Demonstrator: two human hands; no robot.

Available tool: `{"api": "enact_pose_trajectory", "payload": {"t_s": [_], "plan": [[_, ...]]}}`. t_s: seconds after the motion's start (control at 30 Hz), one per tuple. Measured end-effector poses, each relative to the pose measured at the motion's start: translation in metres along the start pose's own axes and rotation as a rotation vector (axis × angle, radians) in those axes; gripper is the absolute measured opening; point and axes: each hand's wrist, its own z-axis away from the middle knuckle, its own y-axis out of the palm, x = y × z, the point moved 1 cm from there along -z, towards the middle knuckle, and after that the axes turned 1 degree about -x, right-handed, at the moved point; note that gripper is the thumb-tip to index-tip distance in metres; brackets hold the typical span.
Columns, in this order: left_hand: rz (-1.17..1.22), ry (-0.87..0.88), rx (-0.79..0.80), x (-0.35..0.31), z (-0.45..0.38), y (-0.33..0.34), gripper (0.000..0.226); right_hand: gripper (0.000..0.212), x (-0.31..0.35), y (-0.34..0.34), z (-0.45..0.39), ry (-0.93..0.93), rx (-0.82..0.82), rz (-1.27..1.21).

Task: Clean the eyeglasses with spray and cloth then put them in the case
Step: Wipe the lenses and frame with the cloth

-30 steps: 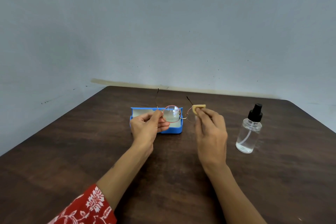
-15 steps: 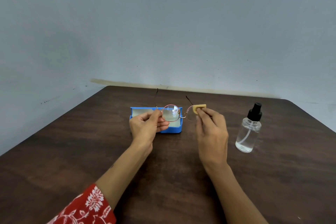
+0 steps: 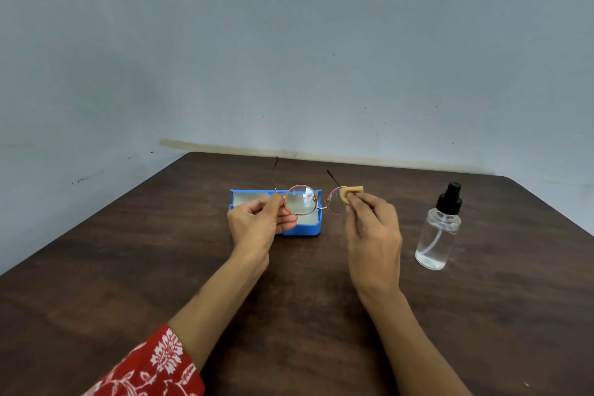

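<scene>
Over the dark wooden table (image 3: 160,267) the left hand (image 3: 257,225) pinches the glasses (image 3: 308,201) at the outer edge of one lens, holding them in the air just above the open blue case (image 3: 305,228), frame running left to right and both arms pointing away toward the wall. The right hand (image 3: 373,228) has its fingertips closed on a small tan cloth (image 3: 348,193), pressed against the other lens. To the right stands a clear spray bottle (image 3: 438,231) with a black pump, upright; no label or writing shows on it or on the case.
</scene>
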Motion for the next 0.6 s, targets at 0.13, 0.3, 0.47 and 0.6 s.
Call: {"api": "enact_pose_trajectory", "payload": {"t_s": [0.13,0.3,0.47,0.6], "plan": [[0.006,0.007,0.001,0.000,0.001,0.001,0.015,0.023,0.007,0.002,0.003,-0.122,0.097,-0.038],[-0.007,-0.001,-0.009,-0.002,0.002,0.000,0.015,0.023,0.001,0.002,0.000,-0.023,0.029,-0.010],[-0.020,-0.001,0.001,-0.002,0.003,0.001,0.015,0.023,-0.001,0.000,-0.002,-0.014,-0.004,0.006],[0.003,0.016,0.004,-0.002,0.002,-0.001,0.017,0.023,0.008,0.003,0.002,-0.169,0.106,-0.034]]}}
